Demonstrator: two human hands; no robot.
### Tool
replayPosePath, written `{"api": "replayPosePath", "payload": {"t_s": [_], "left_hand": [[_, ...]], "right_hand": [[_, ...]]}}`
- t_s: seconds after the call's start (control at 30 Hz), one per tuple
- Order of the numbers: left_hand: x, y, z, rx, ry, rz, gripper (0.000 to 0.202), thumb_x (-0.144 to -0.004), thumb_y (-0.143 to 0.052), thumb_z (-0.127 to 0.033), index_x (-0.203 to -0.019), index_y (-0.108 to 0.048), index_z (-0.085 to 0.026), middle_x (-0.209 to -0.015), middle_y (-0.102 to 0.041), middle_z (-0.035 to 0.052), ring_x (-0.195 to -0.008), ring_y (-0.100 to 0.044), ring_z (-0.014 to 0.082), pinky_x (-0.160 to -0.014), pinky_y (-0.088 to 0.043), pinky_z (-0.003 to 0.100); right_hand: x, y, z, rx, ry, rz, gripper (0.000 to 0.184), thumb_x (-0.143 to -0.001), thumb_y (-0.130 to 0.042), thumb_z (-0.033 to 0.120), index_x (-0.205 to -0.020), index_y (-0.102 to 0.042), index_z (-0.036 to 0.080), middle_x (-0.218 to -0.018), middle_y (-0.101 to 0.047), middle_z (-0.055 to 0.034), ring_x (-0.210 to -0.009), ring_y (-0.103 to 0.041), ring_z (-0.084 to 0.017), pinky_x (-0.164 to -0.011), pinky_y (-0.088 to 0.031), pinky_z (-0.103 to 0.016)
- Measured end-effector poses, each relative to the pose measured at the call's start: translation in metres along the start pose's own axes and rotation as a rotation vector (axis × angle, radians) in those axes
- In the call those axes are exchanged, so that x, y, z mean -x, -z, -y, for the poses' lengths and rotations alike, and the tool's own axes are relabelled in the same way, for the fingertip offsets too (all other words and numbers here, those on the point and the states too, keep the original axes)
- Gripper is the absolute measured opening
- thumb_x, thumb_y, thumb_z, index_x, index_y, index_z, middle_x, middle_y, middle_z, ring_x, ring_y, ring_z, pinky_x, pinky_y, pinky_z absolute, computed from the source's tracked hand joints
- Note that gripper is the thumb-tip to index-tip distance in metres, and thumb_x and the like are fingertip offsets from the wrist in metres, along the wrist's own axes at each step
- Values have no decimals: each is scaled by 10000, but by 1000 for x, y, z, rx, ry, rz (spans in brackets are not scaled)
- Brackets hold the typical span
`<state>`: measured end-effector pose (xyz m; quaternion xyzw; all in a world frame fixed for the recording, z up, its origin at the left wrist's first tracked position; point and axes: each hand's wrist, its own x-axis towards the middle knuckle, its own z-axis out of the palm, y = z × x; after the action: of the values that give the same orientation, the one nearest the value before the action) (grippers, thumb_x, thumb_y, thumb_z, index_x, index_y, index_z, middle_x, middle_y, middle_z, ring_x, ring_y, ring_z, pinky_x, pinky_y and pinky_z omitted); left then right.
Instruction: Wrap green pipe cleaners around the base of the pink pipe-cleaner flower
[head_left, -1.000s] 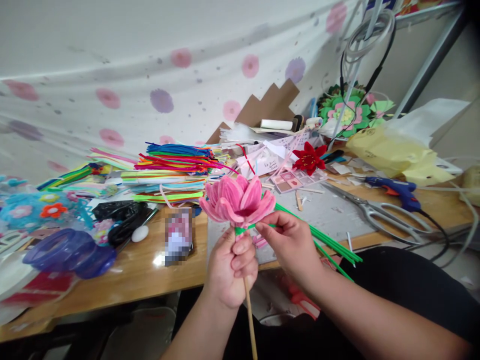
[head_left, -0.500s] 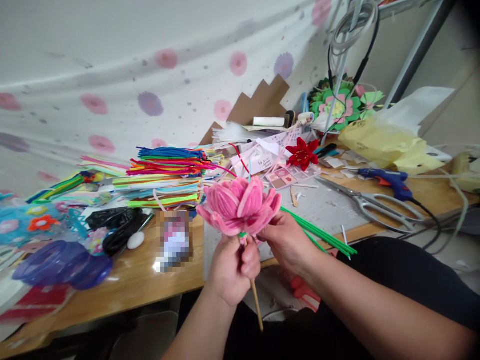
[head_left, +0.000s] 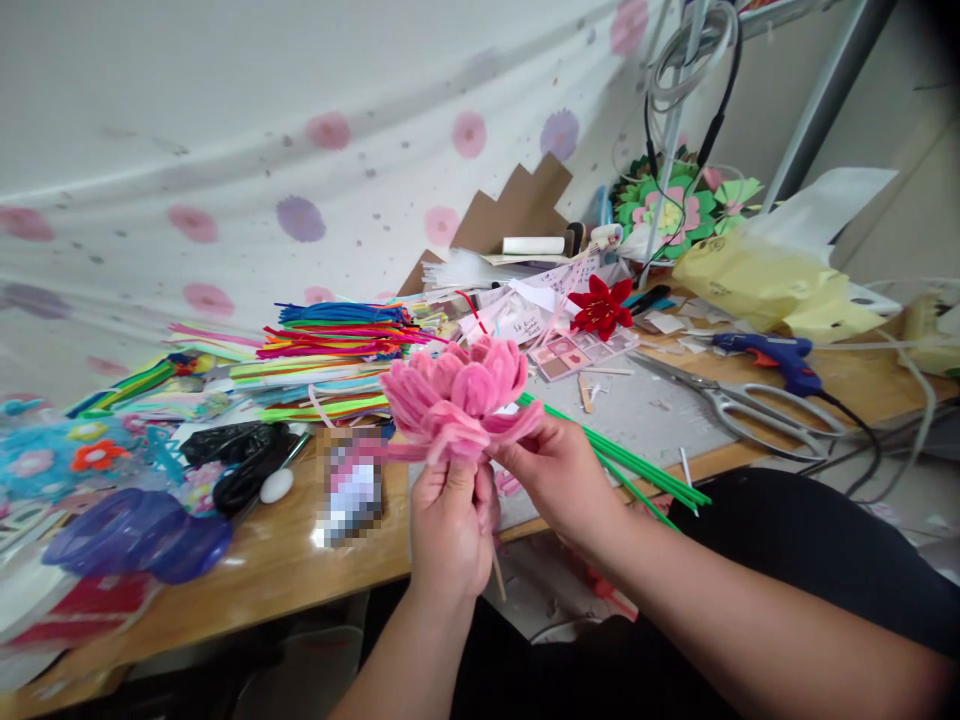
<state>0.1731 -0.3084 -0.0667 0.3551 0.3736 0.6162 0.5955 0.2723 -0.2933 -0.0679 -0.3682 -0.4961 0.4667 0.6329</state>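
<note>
We find the flower [head_left: 456, 392] above the table [head_left: 292, 565] edge, left hand [head_left: 452, 528] clamped on its stick [head_left: 499, 577]; right hand [head_left: 561, 472] at the petals [head_left: 514, 424], grip unclear. Finger pressure could bend them.

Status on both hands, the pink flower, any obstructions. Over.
Left hand gripping pink flower from below, wooden stick protruding beneath. Right hand at flower's right underside, grip unclear. Green sticks behind right hand, not blocking.
</note>
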Motion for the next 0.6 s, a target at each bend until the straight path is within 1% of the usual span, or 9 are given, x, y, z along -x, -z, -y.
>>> {"api": "replayPosePath", "payload": {"t_s": [0.1, 0.17, 0.27, 0.33, 0.4, 0.43, 0.5, 0.53, 0.6], "left_hand": [[1, 1, -4, 111, 134, 33, 310, -695, -731, -388, -636, -549, -143, -415, -414, -74, -298, -287, 15, -300, -236, 118], [1, 4, -4, 199, 246, 80, 291, -703, -727, -374, -659, -564, -137, -431, -402, -81, -295, -260, 6, -292, -227, 108], [0, 11, 0, 349, 411, 238, 240, -746, -691, -326, -660, -570, -136, -438, -317, -99, -296, -168, -2, -284, -208, 99], [-2, 16, 2, 430, 496, 350, 231, -773, -659, -301, -634, -564, -142, -424, -250, -108, -297, -88, 3, -274, -186, 98], [-4, 19, 5, 453, 555, 425, 238, -789, -637, -302, -622, -565, -148, -402, -212, -114, -293, -34, 7, -266, -165, 99], [-5, 20, 6, 431, 576, 441, 236, -792, -632, -312, -631, -575, -148, -390, -212, -116, -287, -31, 7, -264, -160, 101], [-7, 18, 8, 317, 576, 414, 244, -791, -629, -345, -657, -587, -146, -369, -266, -109, -266, -94, 7, -268, -175, 107], [-6, 16, 8, 240, 535, 363, 257, -792, -627, -364, -664, -581, -146, -369, -323, -97, -257, -157, 11, -271, -192, 112], [-5, 9, 10, 86, 379, 217, 268, -793, -623, -389, -678, -556, -156, -424, -467, -57, -267, -306, 34, -280, -237, 130]], "right_hand": [[1, 3, 2, 73, -12, -10, 89, -708, -659, 256, -691, -658, 169, -694, -657, -37, -662, -576, -155, -635, -468, -277], [0, 3, 5, 31, -73, -10, 104, -685, -682, 268, -665, -650, 171, -638, -649, -25, -591, -551, -137, -569, -445, -255], [0, 4, 7, -104, -179, 30, 180, -635, -742, 318, -617, -643, 168, -582, -639, -7, -536, -524, -115, -526, -419, -235], [-1, 7, 6, -175, -232, 67, 230, -598, -778, 343, -615, -652, 151, -575, -633, 1, -519, -504, -95, -520, -401, -223], [-1, 10, 4, -208, -277, 75, 262, -574, -796, 350, -639, -662, 135, -570, -623, 10, -488, -464, -70, -492, -360, -205], [-1, 11, 4, -213, -297, 70, 265, -575, -795, 349, -652, -665, 132, -562, -616, 15, -471, -443, -61, -474, -338, -200], [-1, 13, 4, -199, -306, 33, 246, -582, -784, 339, -638, -659, 135, -537, -603, 17, -452, -435, -62, -461, -330, -204], [-1, 13, 5, -182, -296, 7, 230, -581, -779, 328, -623, -654, 140, -528, -600, 15, -454, -450, -71, -466, -346, -211], [-1, 12, 6, -138, -262, -35, 196, -578, -762, 304, -596, -638, 153, -509, -591, 13, -459, -488, -96, -480, -387, -231]]}}
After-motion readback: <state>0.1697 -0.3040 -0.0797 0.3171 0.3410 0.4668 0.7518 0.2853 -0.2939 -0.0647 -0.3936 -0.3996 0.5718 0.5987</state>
